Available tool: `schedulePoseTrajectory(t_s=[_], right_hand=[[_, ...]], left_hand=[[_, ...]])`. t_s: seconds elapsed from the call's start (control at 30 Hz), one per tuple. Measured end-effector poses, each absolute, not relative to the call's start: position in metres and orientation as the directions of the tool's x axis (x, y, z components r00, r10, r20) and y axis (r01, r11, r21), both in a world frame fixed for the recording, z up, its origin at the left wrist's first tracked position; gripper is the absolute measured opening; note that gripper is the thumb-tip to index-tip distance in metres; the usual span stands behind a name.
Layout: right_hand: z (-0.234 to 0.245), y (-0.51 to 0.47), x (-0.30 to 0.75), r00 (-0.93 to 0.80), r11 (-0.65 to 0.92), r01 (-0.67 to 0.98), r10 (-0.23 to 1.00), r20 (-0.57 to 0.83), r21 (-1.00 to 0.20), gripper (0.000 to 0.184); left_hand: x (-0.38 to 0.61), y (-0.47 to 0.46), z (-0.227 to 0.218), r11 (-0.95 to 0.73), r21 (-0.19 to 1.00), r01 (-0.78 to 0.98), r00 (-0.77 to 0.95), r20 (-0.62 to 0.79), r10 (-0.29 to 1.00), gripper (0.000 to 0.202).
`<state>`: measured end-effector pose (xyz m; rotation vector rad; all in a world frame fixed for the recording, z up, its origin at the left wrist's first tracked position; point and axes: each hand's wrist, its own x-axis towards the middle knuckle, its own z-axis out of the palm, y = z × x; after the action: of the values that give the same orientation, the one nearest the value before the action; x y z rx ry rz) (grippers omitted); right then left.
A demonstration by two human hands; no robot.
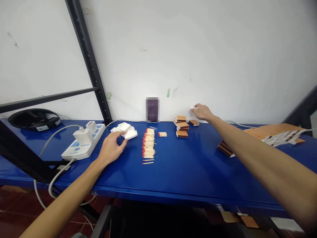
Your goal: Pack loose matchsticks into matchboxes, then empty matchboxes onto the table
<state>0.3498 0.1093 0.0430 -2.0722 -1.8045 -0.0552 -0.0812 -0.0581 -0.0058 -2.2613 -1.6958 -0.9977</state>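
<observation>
My left hand (112, 148) reaches to a small heap of white matchbox trays (125, 129) on the blue table (178, 172), its fingers curled around the nearest white tray (130, 134). My right hand (202, 112) is stretched far back near the wall, pinching a small white piece (194, 107), just right of several brown matchbox sleeves (182, 127). A row of red-tipped matches (148, 142) lies between the hands, with a small bunch of matches (162, 134) beside it.
A white power strip (83, 141) with a plugged adapter and cables sits at the left. A black metal rack post (89, 62) rises behind it. Flat orange box blanks (274, 132) and more brown sleeves (225, 148) lie on the right. A dark object (33, 118) rests far left.
</observation>
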Motion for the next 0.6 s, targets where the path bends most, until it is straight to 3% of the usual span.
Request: schedulePoseTrajectory(t_s=[0.13, 0.23, 0.33, 0.47, 0.6], right_hand=[[0.081, 0.088, 0.301, -0.008, 0.241, 0.906, 0.831, 0.557, -0.348, 0.051], [0.09, 0.062, 0.238, -0.311, 0.501, 0.786, 0.827, 0.468, -0.362, 0.048], [0.081, 0.041, 0.171, -0.619, 0.724, 0.647, 0.682, 0.389, -0.241, 0.05], [0.065, 0.031, 0.105, -0.708, 0.772, 0.58, 0.636, 0.307, -0.26, 0.061], [0.057, 0.038, 0.065, -0.726, 0.799, 0.521, 0.6, 0.337, -0.299, 0.057]], left_hand=[[-0.101, -0.052, -0.008, -0.266, 0.214, 0.94, 0.112, 0.544, 0.832, 0.034], [-0.101, -0.054, -0.008, -0.269, 0.173, 0.948, 0.124, 0.574, 0.809, 0.037], [-0.089, -0.063, -0.005, -0.347, 0.189, 0.918, 0.159, 0.628, 0.762, 0.03], [-0.066, -0.082, -0.002, -0.601, 0.209, 0.771, 0.329, 0.678, 0.658, 0.017], [-0.047, -0.098, -0.004, -0.734, 0.184, 0.654, 0.559, 0.535, 0.633, 0.02]])
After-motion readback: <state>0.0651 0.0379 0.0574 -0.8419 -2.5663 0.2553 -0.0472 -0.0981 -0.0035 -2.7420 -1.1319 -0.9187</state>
